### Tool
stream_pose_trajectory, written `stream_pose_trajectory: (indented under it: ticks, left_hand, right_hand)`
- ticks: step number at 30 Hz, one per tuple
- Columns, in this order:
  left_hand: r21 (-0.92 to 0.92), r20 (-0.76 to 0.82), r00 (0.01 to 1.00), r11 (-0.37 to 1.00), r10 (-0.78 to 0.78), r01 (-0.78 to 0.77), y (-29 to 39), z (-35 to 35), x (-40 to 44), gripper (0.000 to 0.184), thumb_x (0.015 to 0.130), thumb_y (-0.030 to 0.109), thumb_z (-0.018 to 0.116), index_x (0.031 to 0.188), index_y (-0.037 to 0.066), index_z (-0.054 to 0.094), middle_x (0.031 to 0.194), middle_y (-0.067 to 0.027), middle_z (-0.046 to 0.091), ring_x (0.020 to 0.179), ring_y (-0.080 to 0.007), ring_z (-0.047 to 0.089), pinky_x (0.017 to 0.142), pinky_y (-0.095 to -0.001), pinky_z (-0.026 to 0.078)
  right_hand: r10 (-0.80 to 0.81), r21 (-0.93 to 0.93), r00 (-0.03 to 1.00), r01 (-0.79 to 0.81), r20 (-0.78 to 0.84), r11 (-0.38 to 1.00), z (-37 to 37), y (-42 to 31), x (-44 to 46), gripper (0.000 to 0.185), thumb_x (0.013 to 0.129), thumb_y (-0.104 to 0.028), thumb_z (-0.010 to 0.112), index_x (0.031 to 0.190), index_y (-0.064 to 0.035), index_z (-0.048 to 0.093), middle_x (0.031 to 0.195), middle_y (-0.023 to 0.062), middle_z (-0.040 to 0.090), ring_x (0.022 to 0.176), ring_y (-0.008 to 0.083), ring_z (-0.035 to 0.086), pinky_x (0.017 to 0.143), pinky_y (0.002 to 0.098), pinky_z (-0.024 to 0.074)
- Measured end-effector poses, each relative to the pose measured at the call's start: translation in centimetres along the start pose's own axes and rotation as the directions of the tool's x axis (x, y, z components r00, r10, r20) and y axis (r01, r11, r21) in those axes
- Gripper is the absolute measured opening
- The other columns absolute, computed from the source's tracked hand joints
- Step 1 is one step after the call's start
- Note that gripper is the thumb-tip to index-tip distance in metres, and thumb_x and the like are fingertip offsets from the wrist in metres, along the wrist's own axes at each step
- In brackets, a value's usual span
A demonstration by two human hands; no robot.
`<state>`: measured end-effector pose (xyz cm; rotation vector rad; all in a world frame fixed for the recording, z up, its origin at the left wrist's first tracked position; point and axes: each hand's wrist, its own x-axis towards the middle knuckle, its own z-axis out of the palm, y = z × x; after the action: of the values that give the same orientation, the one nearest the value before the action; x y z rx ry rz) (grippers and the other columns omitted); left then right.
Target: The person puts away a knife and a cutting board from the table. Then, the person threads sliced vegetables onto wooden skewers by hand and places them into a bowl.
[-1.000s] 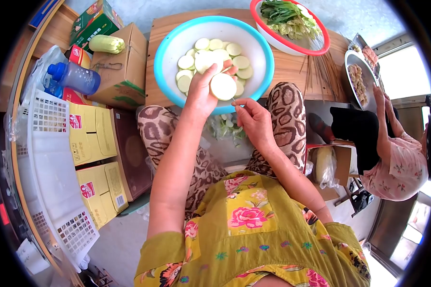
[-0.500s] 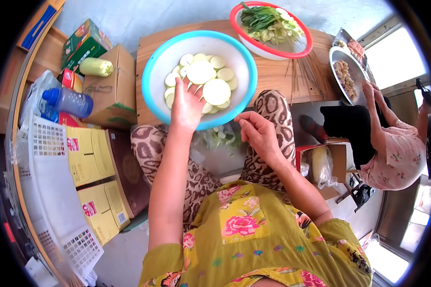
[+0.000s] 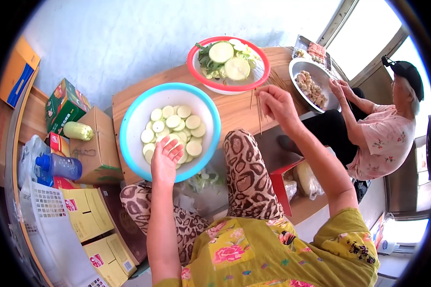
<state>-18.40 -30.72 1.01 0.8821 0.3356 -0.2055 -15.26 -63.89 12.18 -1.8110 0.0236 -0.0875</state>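
Observation:
My left hand (image 3: 166, 155) is open, palm up and fingers spread, over the near part of a blue-rimmed bowl (image 3: 129, 119). Round pale-green zucchini-like slices (image 3: 173, 121) lie in that bowl, and no slice sits on my palm. My right hand (image 3: 276, 104) is closed in a pinch above thin wooden skewers (image 3: 260, 115) on the table; what its fingertips hold, if anything, cannot be made out. Two large slices (image 3: 237, 69) rest on top of greens in a red-rimmed bowl (image 3: 192, 64), just left of my right hand.
A wooden table (image 3: 124, 103) bears both bowls. At the right, another person (image 3: 383, 129) works over a metal basin (image 3: 305, 67) of meat pieces, a tray (image 3: 320, 50) behind it. Boxes, a blue bottle (image 3: 65, 166) and a pale gourd (image 3: 78, 130) stand left.
The two large slices went from my hands over the blue-rimmed bowl to the red-rimmed bowl. My right hand moved up and right to the skewers; my left is free. The view shifted.

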Motion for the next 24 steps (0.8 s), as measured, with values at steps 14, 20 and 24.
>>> stream_pose_trajectory:
  ticks: [14, 20, 24]
  left_hand:
    - [0.204, -0.043, 0.999, 0.979, 0.022, -0.013, -0.7, 0.7, 0.9, 0.043, 0.097, 0.035, 0.044, 0.122, 0.0, 0.048, 0.106, -0.0124, 0.057, 0.093, -0.0231, 0.059, 0.084, -0.036, 0.047]
    - [0.217, -0.047, 0.998, 0.976, 0.034, -0.023, -0.7, 1.5, 0.7, 0.041, 0.096, 0.034, 0.046, 0.12, 0.0, 0.05, 0.104, -0.0125, 0.058, 0.091, -0.0224, 0.059, 0.082, -0.0352, 0.048]
    - [0.195, -0.028, 0.999, 0.98, 0.045, -0.039, -0.8, 1.5, 0.7, 0.037, 0.098, 0.03, 0.045, 0.119, 0.0, 0.051, 0.103, -0.0122, 0.06, 0.089, -0.0216, 0.061, 0.079, -0.0335, 0.049]
  right_hand:
    - [0.281, 0.212, 0.942, -0.241, -0.185, 0.947, -2.8, 7.7, 22.6, 0.014, 0.084, -0.006, 0.054, 0.087, 0.005, 0.062, 0.058, 0.0095, 0.056, 0.039, 0.013, 0.043, 0.035, 0.0266, 0.0296]
    - [0.435, 0.161, 0.873, -0.407, -0.22, 0.899, -2.4, 9.9, 25.7, 0.015, 0.087, -0.013, 0.056, 0.088, 0.002, 0.06, 0.069, 0.0102, 0.062, 0.042, 0.0137, 0.047, 0.035, 0.028, 0.032]
    - [0.37, 0.038, 0.91, -0.369, -0.189, 0.929, -4.2, 10.5, 23.4, 0.022, 0.087, -0.017, 0.057, 0.101, 0.0005, 0.06, 0.078, 0.01, 0.065, 0.044, 0.0139, 0.05, 0.038, 0.0292, 0.0364]
